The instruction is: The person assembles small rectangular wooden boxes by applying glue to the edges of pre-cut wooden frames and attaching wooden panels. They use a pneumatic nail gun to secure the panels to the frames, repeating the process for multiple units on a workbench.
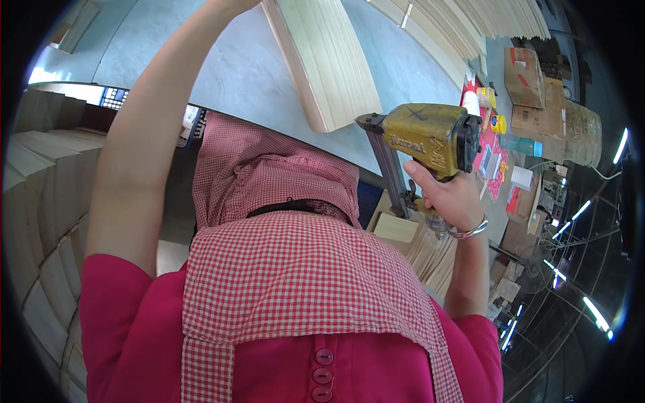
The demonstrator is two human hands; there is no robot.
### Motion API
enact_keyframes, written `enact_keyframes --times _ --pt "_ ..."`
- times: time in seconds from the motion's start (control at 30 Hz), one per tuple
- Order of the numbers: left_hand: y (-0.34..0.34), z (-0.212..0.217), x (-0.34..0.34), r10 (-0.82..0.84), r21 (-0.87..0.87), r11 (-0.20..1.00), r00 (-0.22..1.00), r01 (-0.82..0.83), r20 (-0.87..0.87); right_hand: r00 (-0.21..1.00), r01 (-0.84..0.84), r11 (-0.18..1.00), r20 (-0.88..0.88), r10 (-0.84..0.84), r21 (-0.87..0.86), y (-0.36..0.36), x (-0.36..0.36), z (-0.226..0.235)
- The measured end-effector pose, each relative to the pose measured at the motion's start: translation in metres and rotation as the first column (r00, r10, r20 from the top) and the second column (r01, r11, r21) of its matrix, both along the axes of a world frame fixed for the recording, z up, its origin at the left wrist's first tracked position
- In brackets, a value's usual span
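Wooden piece (332, 67): lay on the blue-grey table (235, 74), ahead of the right hand (457, 198) and to its left; its near end was at the nose of the nail gun (426, 138), its far end past the upper edge of view.
Right hand's grip: the fingers were wrapped round the gun's handle, thumb toward the wood; the trigger finger could not be made out.
Gun's nose: stood by the near right corner of the wood, left of the right hand; touching or only overlapping in view, it was impossible to tell.
Left forearm (141, 141): reached forward on the wood's left side; the left hand was out of view, so its hold could not be told.
Nailing done: no nail head could be made out on the upper face, so none could be counted.
Nailing left: judging by the nose, the near end was being worked and seemed unfinished; the far end could not be judged.
Loose strips (430, 252): lay bundled below the right wrist.
Stacked boards (47, 201): rose left of the left forearm.
Cardboard box (527, 77): stood farther off, beyond the right hand.
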State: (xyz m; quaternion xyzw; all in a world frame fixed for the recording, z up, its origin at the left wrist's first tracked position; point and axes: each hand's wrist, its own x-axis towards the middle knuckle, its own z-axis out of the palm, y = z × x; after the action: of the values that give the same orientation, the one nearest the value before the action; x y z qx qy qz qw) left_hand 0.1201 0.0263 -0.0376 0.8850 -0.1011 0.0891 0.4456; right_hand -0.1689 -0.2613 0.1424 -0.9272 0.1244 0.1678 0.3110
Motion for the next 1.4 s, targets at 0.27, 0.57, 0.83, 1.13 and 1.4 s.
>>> enact_keyframes --times 0.27,0.57,0.83,1.13,1.4 --pt "-0.042 0.058 -0.067 -0.81 0.692 0.568 0.456 0.446 0.37 0.987 0.115 0.986 0.096 -0.128 0.124 -0.014 -0.028 -0.003" --pt "-0.104 0.085 -0.111 -0.533 0.764 0.554 0.846 0.332 0.019 0.966 0.178 0.984 0.186 -0.177 0.009 -0.045 -0.021 0.0" --pt "-0.117 0.06 -0.142 -0.377 0.745 0.617 0.926 0.253 -0.003 0.977 0.122 0.99 0.185 -0.108 -0.067 -0.066 0.013 -0.012" --pt "-0.118 0.058 -0.143 -0.359 0.745 0.627 0.933 0.228 0.016 0.987 0.044 0.998 0.159 -0.037 -0.045 -0.067 0.027 -0.015" --pt "-0.117 0.057 -0.144 -0.366 0.726 0.649 0.93 0.226 0.038 0.964 0.257 0.964 0.045 -0.26 0.066 -0.054 0.016 -0.017"
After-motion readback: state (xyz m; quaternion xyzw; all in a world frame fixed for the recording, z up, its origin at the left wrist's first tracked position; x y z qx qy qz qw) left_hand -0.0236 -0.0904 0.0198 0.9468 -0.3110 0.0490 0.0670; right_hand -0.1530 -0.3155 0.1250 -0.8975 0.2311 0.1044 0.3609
